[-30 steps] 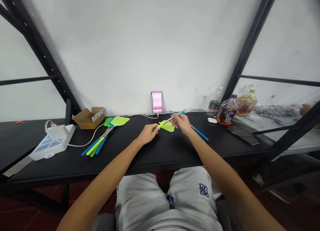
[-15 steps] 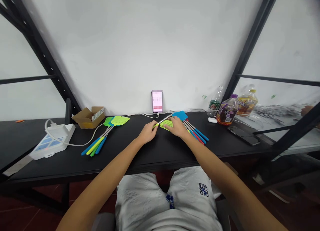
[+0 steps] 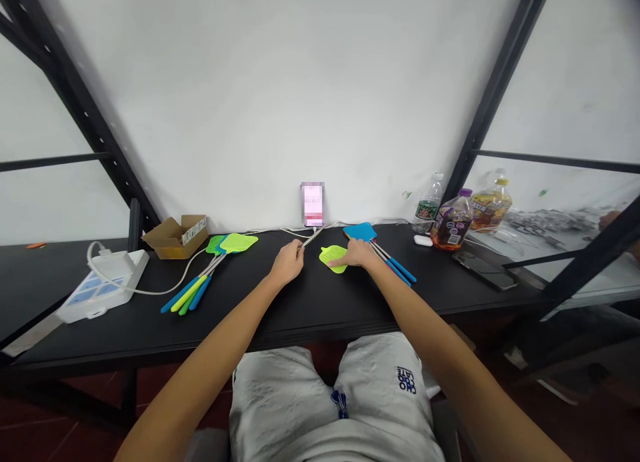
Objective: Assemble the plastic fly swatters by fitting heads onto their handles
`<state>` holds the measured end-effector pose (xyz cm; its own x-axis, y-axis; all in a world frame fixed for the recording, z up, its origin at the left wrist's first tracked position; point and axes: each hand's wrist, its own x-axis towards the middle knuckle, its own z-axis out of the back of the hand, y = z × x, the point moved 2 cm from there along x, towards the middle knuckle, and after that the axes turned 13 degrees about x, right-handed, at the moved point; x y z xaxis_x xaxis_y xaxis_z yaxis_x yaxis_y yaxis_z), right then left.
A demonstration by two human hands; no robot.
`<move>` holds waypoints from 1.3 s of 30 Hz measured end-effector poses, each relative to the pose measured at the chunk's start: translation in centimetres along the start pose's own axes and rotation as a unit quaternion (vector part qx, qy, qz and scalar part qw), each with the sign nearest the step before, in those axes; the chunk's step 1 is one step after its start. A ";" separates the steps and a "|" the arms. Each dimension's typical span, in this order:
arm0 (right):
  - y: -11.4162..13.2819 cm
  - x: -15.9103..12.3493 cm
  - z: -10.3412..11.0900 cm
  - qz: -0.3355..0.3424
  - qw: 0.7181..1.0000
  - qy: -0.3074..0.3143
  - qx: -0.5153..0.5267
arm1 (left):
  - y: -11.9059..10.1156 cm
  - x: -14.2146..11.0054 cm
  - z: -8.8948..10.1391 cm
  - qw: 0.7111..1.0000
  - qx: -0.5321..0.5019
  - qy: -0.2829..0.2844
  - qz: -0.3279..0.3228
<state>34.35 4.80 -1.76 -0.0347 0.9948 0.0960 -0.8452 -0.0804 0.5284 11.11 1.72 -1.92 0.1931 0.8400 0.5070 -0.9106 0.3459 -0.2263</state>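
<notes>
My left hand (image 3: 287, 262) is closed round a thin metal rod (image 3: 313, 237), which slants up to the right toward the propped phone; the rod's handle is hidden in the fist. To its right, my right hand (image 3: 359, 253) grips the edge of a yellow-green fly swatter head (image 3: 334, 261), with the thumb on its mesh. The rod and this head are apart. Just behind the right hand lies a stack of swatters with a blue head (image 3: 360, 232) on top and blue handles (image 3: 400, 270). More swatters, yellow-green on top (image 3: 239, 243), lie fanned at left.
A phone (image 3: 313, 205) with a lit screen leans on the wall, its cable along the back. At left are an open cardboard box (image 3: 181, 239) and a white power strip (image 3: 103, 285). At right stand bottles (image 3: 454, 219), a white case (image 3: 423, 241) and a dark phone (image 3: 485, 270).
My left hand has moved slightly left, and the rod has swung leftward. My right hand has shifted right, uncovering more of the yellow-green head.
</notes>
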 end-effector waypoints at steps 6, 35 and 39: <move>-1.2 0.4 0.4 0.079 0.960 -0.037 0.267 | 1.3 0.5 0.3 1.000 0.020 0.006 0.000; -0.9 -0.4 1.8 0.101 0.796 -0.110 0.587 | 2.0 0.5 0.8 0.998 0.012 0.028 -0.060; -1.2 -0.4 2.2 0.093 0.806 -0.079 0.579 | 2.0 0.3 0.8 0.995 0.010 0.036 -0.088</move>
<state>36.52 4.35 -0.56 0.0435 0.9457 0.3220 0.2348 -0.3229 0.9168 9.07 2.34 -1.55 0.3751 0.7948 0.4770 -0.8675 0.4824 -0.1216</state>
